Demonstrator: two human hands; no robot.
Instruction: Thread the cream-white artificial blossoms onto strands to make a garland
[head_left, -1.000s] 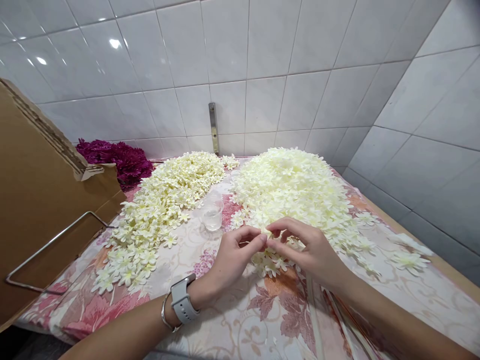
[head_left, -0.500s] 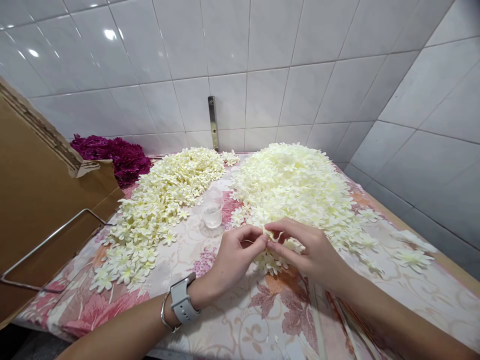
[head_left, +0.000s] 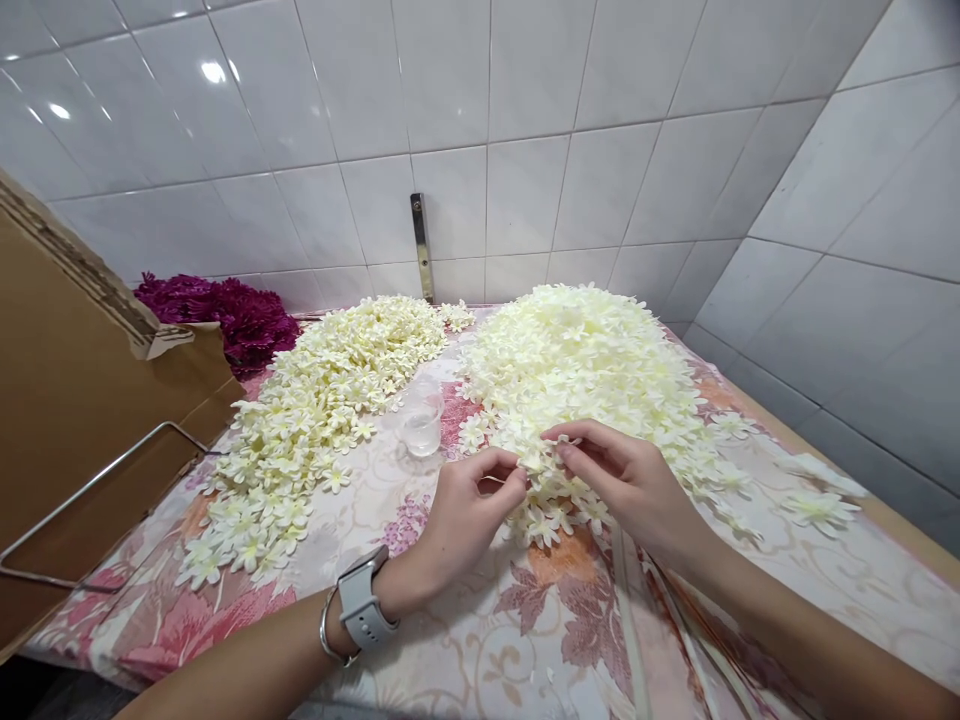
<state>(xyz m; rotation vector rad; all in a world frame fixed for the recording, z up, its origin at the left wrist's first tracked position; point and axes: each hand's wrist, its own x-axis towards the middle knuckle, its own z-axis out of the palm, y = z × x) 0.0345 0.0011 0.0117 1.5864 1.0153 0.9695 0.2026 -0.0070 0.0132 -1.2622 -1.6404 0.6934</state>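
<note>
The right hand (head_left: 637, 485) has its fingers pinching a pale petal (head_left: 569, 440), over the near edge of the white pile (head_left: 577, 360) on the tabletop (head_left: 442, 645). The left hand (head_left: 466, 515), just beside it, has its fingers pressed together, anything between them lost against the pale flowers behind; the box (head_left: 82, 400) is cut off at the left edge.

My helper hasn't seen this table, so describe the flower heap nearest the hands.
Face the tiled wall; before it, a floral tablecloth bears two pale flower heaps. Yours is the right heap: broader and whiter than the yellower left heap.
</note>
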